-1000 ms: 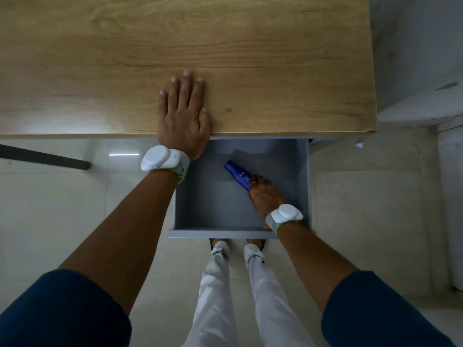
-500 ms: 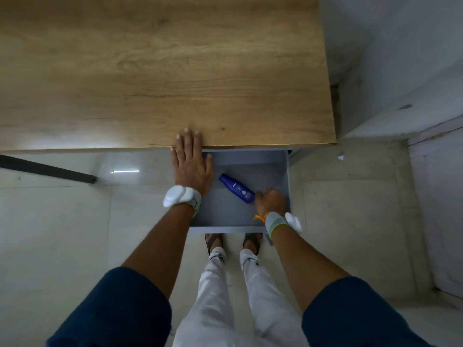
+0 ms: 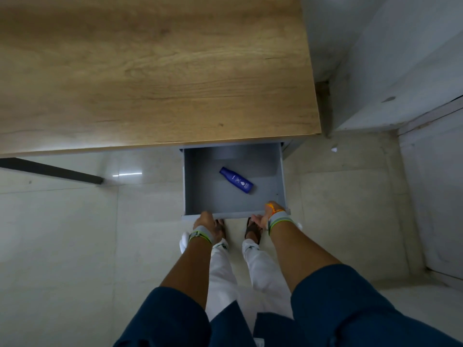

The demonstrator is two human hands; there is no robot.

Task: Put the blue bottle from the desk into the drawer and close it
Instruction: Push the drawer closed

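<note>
A pale tiled floor [image 3: 62,246] fills the lower part of the view, and grey walls [image 3: 388,58] close off the right side. The wooden desk [image 3: 150,71] spans the top, its light grain running left to right, with a bright strip of reflected light along its near edge. A dark desk leg [image 3: 50,170] slants across the floor on the left.

Under the right end of the desk the grey drawer [image 3: 198,186] stands pulled out and open. The blue bottle [image 3: 236,180] lies on its side on the drawer floor, near the middle, tilted with its cap toward the back left and its base toward the front right. It touches neither hand and sits apart from all the drawer walls.

The person's two forearms reach forward out of dark blue sleeves [image 3: 350,304], above white trousers [image 3: 223,266] and dark sandals [image 3: 252,231]. Each wrist carries a band with a green edge.

The left hand [image 3: 206,222] is at the left part of the drawer's front edge, fingers curled under the front panel, so it appears to grip the panel there. The right hand [image 3: 263,218] is at the right part of the same edge, wrist just above the rim, fingers hidden below it; it too seems to be holding the front panel, though the grip itself cannot be seen clearly
</note>
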